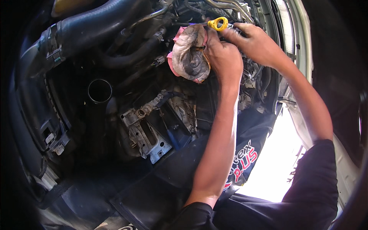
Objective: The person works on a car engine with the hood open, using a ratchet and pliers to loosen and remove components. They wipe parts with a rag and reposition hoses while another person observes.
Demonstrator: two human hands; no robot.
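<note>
I am leaning over a dim, cluttered engine bay, with a thick black hose [99, 27] sweeping across the upper left and a pale metal bracket [147, 132] low in the middle. Bright light comes in at the lower right, beside my dark clothing [310, 180].

My left hand [225, 55] is curled closed on a crumpled, grimy rag [189, 53], which bulges out to the left of my knuckles, with pink cloth [173, 63] showing at its edge. Some of my fingertips are hidden, so I can't see how the cloth sits in my palm.

My right hand [258, 44] reaches in from the right, its fingers bent and close against my left hand. A yellow ring handle [217, 23] sits just above where the two hands meet, near my right fingertips; whether they pinch anything, I cannot tell.
</note>
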